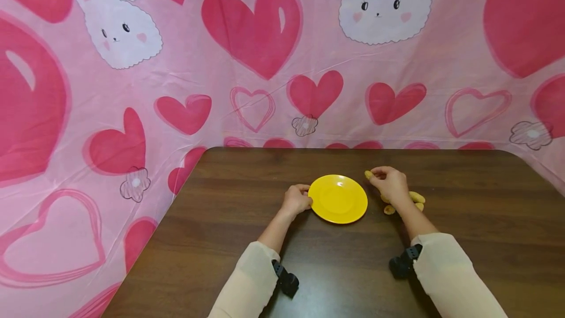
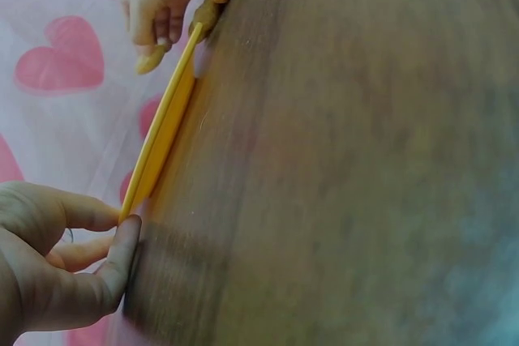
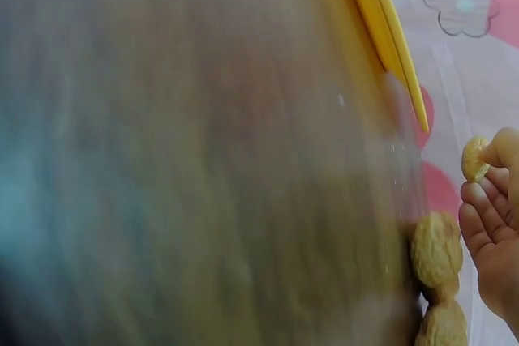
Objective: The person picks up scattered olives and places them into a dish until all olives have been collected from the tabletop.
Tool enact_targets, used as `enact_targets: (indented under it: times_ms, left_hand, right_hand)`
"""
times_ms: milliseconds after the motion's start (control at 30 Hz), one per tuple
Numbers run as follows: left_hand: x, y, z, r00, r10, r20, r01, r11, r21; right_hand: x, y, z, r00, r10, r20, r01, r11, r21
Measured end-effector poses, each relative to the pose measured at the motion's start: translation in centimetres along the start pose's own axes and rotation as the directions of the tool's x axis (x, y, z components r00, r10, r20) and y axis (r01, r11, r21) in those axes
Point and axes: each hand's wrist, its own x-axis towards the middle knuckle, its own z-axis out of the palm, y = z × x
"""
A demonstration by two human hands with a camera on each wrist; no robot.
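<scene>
A round yellow plate (image 1: 338,199) lies on the table. At its left rim my left hand (image 1: 296,199) pinches the edge; the left wrist view shows thumb and fingers meeting on the plate's rim (image 2: 162,123). To the right of the plate, above the tabletop, my right hand (image 1: 390,183) holds a small oblong yellow-brown piece (image 3: 475,160) between thumb and fingertips. Several similar pieces (image 1: 417,197) with wrinkled surfaces lie beneath and beside the right hand, which partly hides them. Their exact kind cannot be told.
The dark brown wooden table (image 1: 335,274) has rounded far corners. Behind it hangs a pink cloth (image 1: 309,48) printed with hearts and rabbits. Each forearm wears a light sleeve (image 1: 249,278) and a black wrist camera (image 1: 288,281).
</scene>
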Motion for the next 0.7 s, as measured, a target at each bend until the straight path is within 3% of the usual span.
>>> enact_targets:
  times_ms: [333,700]
  left_hand:
    - [-0.2,0.1,-0.1,1.000,0.005,0.002,-0.005,1.000,-0.006]
    - [-0.2,0.0,0.0,1.000,0.010,0.005,-0.010,1.000,-0.012]
  right_hand:
    - [0.2,-1.5,1.9,0.999,-0.031,0.040,0.029,0.998,0.053]
    - [0.3,-3.2,3.6,0.993,0.001,0.114,-0.012,0.995,0.103]
